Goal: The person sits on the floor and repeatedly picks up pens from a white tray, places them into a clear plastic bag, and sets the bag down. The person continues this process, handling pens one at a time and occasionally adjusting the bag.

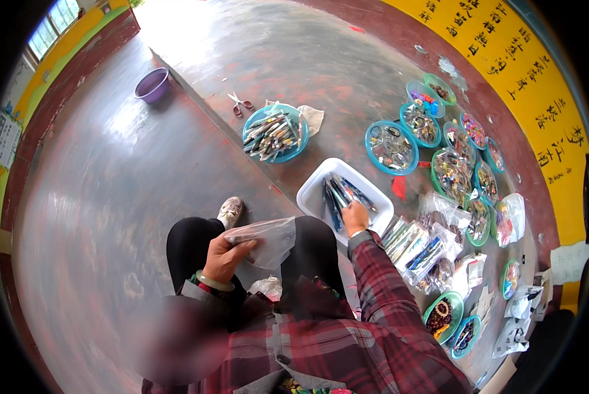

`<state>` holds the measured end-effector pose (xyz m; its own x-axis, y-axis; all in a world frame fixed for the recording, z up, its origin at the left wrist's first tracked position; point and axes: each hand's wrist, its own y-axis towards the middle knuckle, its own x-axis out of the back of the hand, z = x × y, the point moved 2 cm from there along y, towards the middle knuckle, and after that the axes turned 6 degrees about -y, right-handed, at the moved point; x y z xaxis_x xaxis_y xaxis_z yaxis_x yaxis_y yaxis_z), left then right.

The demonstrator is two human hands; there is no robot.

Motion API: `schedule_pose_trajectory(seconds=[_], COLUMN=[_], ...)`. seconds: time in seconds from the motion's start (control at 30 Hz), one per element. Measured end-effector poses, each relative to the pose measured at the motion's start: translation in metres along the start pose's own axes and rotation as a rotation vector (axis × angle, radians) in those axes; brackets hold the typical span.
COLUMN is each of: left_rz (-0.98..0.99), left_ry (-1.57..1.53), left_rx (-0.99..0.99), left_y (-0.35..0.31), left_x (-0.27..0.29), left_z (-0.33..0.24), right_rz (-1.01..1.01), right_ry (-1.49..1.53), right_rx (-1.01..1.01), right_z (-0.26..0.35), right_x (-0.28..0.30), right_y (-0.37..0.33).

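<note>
Over my left thigh, my left hand (pixel 221 260) is closed on the edge of a clear plastic bag (pixel 268 238), which spreads out to the right across my knees. Slender items seem to lie in the bag near my fingers, too blurred to name. My right hand (pixel 355 218) reaches over the near rim of a white plastic tub (pixel 313 190). Its fingers are pinched at the pens (pixel 337 190) inside, most of them dark blue or black. The fingertips are partly hidden.
Ahead stands a blue basket of used pens (pixel 274 134), with red-handled scissors (pixel 240 104) and a cloth (pixel 313 118) beside it. Bowls of small trinkets (pixel 391 146) crowd the right, near bagged pens (pixel 412 246). Far left sits a purple basin (pixel 152 85). A floor seam runs diagonally.
</note>
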<state>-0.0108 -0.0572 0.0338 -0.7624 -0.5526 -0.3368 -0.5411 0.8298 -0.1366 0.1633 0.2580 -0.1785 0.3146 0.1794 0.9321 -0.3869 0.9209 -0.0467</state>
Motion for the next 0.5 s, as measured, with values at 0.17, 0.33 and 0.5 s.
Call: schedule_pose_trajectory(seconds=[0.17,0.33,0.5], left_rz=[0.033,0.088,0.181], left_ry=[-0.005,0.032,0.112], left_rx=[0.002,-0.003,-0.007], left_y=[-0.003,-0.003,-0.001], left_x=[-0.001,-0.005,-0.012], left_z=[0.002,0.01,0.015], right_rz=[-0.06,-0.104,-0.146], right_ry=[0.514,1.201,1.453], right_rx=[-0.037,-0.039,0.176], right_z=[-0.016,0.004,0.048], right_x=[0.044,0.138,0.232], right_y=[-0.021,-0.064,-0.116])
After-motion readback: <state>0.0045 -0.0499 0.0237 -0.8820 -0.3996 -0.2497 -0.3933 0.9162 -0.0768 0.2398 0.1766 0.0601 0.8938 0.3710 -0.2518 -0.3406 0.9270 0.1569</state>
